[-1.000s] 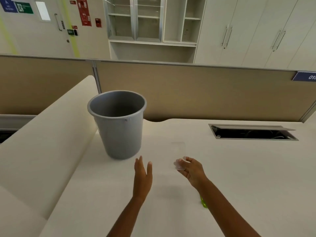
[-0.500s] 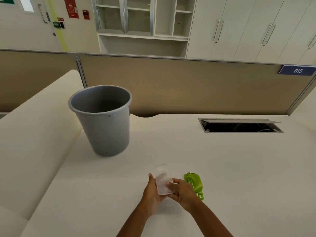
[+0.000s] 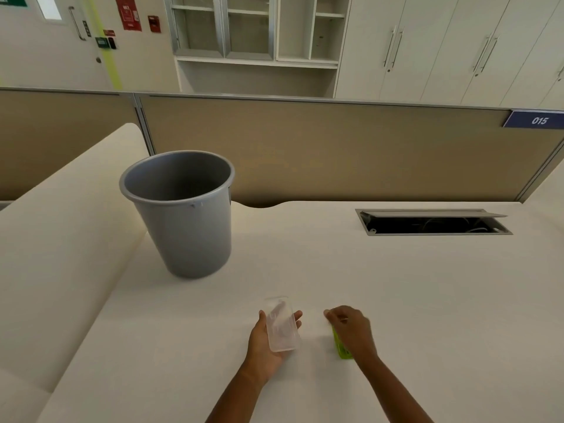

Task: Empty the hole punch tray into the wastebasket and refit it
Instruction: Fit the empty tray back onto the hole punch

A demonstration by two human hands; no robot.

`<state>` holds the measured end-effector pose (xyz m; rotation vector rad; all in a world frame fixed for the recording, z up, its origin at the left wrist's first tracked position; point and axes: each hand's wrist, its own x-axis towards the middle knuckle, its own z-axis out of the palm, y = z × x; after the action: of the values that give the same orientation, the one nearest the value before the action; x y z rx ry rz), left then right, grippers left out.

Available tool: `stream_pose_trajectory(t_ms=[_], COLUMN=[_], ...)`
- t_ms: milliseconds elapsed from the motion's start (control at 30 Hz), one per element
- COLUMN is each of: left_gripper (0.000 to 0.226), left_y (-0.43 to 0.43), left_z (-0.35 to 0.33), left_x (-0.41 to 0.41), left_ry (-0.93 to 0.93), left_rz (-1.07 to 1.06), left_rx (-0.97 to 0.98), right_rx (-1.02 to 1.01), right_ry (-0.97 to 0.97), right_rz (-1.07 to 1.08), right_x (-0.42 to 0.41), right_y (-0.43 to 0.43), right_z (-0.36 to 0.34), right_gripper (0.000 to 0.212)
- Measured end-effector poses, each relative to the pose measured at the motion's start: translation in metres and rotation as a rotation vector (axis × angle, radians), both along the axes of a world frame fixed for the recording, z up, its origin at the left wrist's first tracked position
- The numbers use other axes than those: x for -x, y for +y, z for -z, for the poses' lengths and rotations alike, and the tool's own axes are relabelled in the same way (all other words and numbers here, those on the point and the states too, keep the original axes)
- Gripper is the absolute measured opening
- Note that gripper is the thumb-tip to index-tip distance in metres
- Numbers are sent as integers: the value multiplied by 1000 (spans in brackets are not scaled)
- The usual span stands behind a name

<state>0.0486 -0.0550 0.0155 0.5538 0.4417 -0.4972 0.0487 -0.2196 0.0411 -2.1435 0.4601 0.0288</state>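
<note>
A clear plastic tray (image 3: 282, 325) lies in the palm of my left hand (image 3: 268, 343), held between thumb and fingers low over the white desk (image 3: 396, 300). My right hand (image 3: 351, 329) is just to its right, curled down over the green hole punch (image 3: 342, 349), which rests on the desk and is mostly hidden under the hand. Whether the fingers grip the punch cannot be told. The grey wastebasket (image 3: 186, 215) stands upright at the back left, well apart from both hands.
An open cable hatch (image 3: 433, 222) is set into the desk at the back right. A tan partition (image 3: 335, 148) runs along the far edge. A raised white surface (image 3: 61, 239) borders the desk on the left.
The tray passed from my right hand to my left hand. My right hand moved right and came down over the green hole punch. The view shifted right and down.
</note>
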Motion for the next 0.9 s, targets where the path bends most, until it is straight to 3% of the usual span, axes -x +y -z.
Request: stream_pose_trajectory(t_ms=[67,167,300,567,767,900], left_gripper=[57,57,57,55,56,54], left_y=[2,4,4,8,5,-1], left_z=[1,1,1,0,2,-3], left_x=[-1,0,2,5,6,8], left_ry=[-9,-18,-14,1,15,-24], left_rz=[-11,-11,-13,11,32,50], left_rx=[2,1,7,-42,-51,-76], right_rx=[211,289,80,-186,-535,-632], right_ry=[-36,41,139,167,122,113], right_rz=[39,81,147,222,117,-5], right_x=[-3,-7,-12,-15,-11,-7], right_y=[-16,-31,-36,-38,-11,16], right_z=[5,14,18,17,-7,-23], right_gripper=[23,34,38,22,22,22])
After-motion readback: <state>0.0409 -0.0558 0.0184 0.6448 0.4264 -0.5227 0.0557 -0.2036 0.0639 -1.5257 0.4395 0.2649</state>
